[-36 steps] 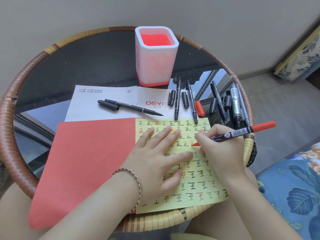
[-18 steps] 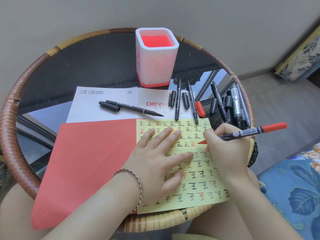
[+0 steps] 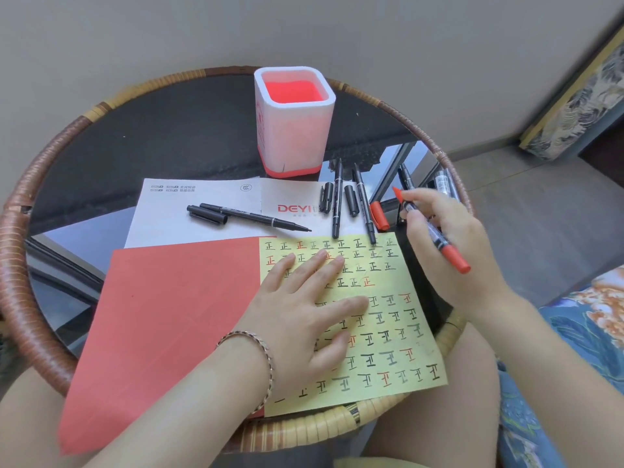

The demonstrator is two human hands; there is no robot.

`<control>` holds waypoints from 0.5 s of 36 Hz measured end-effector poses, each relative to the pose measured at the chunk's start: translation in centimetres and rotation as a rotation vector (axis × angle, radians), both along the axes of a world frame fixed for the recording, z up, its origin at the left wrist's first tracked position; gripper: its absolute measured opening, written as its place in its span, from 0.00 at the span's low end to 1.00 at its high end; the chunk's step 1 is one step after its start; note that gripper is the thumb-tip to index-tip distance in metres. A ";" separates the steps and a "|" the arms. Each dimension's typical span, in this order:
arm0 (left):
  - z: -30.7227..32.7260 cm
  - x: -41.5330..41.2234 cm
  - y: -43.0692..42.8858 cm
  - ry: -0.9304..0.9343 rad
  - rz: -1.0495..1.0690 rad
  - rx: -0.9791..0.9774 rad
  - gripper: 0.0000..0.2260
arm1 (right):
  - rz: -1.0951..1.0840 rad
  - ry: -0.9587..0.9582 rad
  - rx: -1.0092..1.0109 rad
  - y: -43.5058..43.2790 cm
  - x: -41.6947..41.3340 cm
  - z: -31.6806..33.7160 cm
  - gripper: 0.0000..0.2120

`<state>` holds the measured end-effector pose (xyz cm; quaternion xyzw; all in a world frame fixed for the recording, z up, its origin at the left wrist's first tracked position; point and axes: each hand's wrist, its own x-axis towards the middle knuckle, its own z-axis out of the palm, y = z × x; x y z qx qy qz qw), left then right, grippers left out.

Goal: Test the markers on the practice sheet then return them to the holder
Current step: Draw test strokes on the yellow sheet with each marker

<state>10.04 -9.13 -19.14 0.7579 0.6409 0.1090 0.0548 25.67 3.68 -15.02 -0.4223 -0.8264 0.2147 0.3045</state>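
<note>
The yellow practice sheet [image 3: 388, 292], covered in black and red characters, lies at the table's near right. My left hand [image 3: 304, 309] rests flat on it with fingers spread. My right hand [image 3: 442, 244] grips a red marker [image 3: 435, 238] just right of the sheet, its bare red tip pointing up and away, off the paper. A loose red cap [image 3: 379, 216] lies close to that hand. The white holder [image 3: 293, 119] with a red inside stands at the back. Black markers [image 3: 337, 201] and caps lie between holder and sheet.
A red sheet [image 3: 162, 315] lies left of the yellow one, partly over a white printed paper [image 3: 189, 197] that carries an uncapped black marker [image 3: 253, 216] and its cap. More markers [image 3: 445, 182] lie at the round wicker table's [image 3: 20, 265] right rim.
My right hand lifted the red marker off the sheet, moved right and back, and turned it so the tip points away. The left hand stayed pressed on the sheet.
</note>
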 end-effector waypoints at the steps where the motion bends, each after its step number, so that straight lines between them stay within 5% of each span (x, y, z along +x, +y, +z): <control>1: 0.0 0.0 0.0 0.002 0.001 0.000 0.17 | 0.008 -0.061 0.066 0.7 0.0 0.2 0.11; 4: 0.0 0.0 0.0 0.007 0.003 0.004 0.16 | 0.028 -0.256 0.238 2.9 -0.2 0.8 0.07; 10: -0.2 0.0 0.0 0.008 0.001 0.008 0.16 | 0.040 -0.553 0.366 5.8 -1.1 0.0 0.16; 18: -0.3 0.0 0.0 0.009 0.004 0.021 0.16 | -0.036 -0.403 0.198 5.9 -1.0 -0.2 0.15</control>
